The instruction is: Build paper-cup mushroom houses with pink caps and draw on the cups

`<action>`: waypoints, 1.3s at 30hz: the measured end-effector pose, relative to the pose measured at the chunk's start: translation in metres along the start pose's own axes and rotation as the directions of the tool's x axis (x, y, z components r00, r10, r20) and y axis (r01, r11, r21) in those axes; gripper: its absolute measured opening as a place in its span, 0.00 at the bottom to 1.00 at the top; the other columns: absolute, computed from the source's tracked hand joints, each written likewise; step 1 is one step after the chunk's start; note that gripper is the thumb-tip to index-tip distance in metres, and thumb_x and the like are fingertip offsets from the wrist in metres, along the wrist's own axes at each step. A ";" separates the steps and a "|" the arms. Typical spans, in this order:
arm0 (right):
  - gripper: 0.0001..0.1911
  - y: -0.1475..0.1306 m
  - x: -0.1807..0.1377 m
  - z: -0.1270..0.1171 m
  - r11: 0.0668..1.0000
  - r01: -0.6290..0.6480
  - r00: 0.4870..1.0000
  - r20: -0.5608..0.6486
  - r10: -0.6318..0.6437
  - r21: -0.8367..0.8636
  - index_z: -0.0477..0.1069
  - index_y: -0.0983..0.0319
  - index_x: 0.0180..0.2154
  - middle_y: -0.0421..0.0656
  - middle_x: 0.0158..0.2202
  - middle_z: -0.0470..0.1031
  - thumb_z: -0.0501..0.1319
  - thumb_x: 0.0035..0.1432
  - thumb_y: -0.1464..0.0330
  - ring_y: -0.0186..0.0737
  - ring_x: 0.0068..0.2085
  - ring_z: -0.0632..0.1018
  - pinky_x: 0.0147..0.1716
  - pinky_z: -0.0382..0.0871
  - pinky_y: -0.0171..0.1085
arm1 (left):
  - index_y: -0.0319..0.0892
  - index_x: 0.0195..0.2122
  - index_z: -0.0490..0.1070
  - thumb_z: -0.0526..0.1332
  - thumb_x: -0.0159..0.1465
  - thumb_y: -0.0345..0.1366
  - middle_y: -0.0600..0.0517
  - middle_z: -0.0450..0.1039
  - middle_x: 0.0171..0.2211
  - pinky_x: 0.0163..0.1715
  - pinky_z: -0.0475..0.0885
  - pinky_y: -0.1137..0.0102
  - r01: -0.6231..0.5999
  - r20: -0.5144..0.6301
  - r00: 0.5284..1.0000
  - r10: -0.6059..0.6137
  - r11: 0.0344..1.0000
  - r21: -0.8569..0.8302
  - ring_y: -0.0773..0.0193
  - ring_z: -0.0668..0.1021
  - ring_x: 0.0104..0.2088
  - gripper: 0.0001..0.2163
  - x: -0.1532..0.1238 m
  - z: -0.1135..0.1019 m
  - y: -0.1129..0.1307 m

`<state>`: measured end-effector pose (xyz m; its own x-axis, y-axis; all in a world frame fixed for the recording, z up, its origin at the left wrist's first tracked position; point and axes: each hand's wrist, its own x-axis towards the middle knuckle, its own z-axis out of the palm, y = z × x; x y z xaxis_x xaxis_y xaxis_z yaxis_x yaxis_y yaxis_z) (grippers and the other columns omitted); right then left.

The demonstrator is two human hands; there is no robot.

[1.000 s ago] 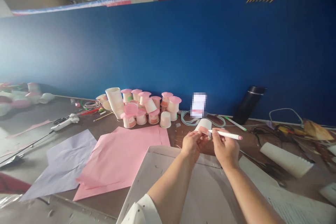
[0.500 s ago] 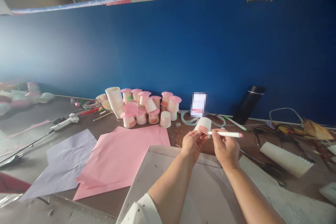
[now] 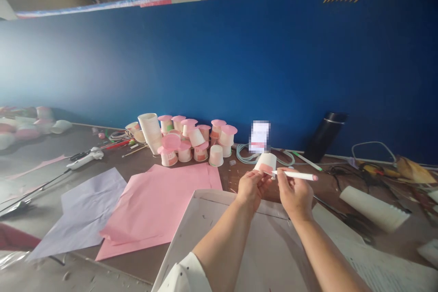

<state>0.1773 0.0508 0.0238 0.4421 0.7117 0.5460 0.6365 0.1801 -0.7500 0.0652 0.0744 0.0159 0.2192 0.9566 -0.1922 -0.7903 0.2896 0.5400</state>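
Observation:
Upside down in my left hand [image 3: 251, 189] is a white paper cup [image 3: 268, 160] with a pink-orange patch on its side. My left fingers are closed around its lower rim. A white marker pen [image 3: 297, 175] with a pink end lies in the grip of my right hand [image 3: 294, 194], its tip touching or very near the patch. Below my forearms is a large white board or box lid [image 3: 219, 219]. Just behind the cup stands a phone-like bright panel [image 3: 259, 136], blurred out.
Left of centre stand several cups with pink paper discs [image 3: 189, 130] and a tall cup stack [image 3: 149, 132]. Pink paper [image 3: 160, 205] and lilac paper [image 3: 85, 212] lie on the left. A dark flask [image 3: 325, 137], a green-tipped marker [image 3: 307, 160] and a toppled cup stack [image 3: 372, 207] are at right.
The whole view has shifted very slightly. Both hands keep their hold on the cup and the marker pen, with the pen tip still at the patch.

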 end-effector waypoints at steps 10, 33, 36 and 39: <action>0.27 0.001 0.001 0.000 1.000 0.014 1.000 -0.011 -0.013 0.004 0.77 0.61 0.33 0.49 0.24 0.78 0.57 0.58 0.45 0.49 0.28 0.79 0.31 0.71 0.41 | 0.34 0.26 0.71 0.67 0.62 0.26 0.45 0.76 0.31 0.39 0.78 0.74 0.002 -0.006 1.000 -0.002 1.000 0.007 0.68 0.79 0.32 0.09 -0.001 0.001 0.000; 0.25 0.002 -0.002 0.000 0.999 0.036 0.999 0.038 -0.038 0.037 0.77 0.60 0.32 0.47 0.22 0.77 0.57 0.58 0.45 0.48 0.26 0.78 0.31 0.70 0.41 | 0.34 0.27 0.71 0.65 0.64 0.25 0.46 0.75 0.30 0.39 0.78 0.73 0.002 -0.033 0.999 -0.003 1.000 -0.022 0.69 0.78 0.30 0.08 0.000 0.002 0.001; 0.25 0.002 -0.002 -0.001 0.999 0.029 0.999 0.035 -0.030 0.031 0.77 0.60 0.32 0.47 0.22 0.76 0.58 0.57 0.45 0.48 0.26 0.77 0.31 0.70 0.41 | 0.34 0.28 0.71 0.65 0.64 0.25 0.47 0.75 0.29 0.38 0.78 0.74 0.007 -0.039 0.999 -0.009 1.000 -0.030 0.70 0.78 0.30 0.08 -0.001 0.002 0.002; 0.24 0.003 -0.002 0.000 0.999 0.024 0.999 0.032 -0.024 0.031 0.76 0.60 0.32 0.47 0.23 0.77 0.58 0.57 0.46 0.48 0.26 0.78 0.31 0.70 0.41 | 0.34 0.27 0.71 0.62 0.66 0.24 0.47 0.75 0.29 0.37 0.77 0.75 0.012 -0.039 0.999 -0.013 0.999 -0.037 0.71 0.78 0.29 0.09 -0.001 0.002 0.002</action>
<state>0.1785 0.0496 0.0206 0.4061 0.7281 0.5521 0.6267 0.2178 -0.7482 0.0649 0.0739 0.0192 0.2068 0.9506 -0.2313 -0.8082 0.2993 0.5072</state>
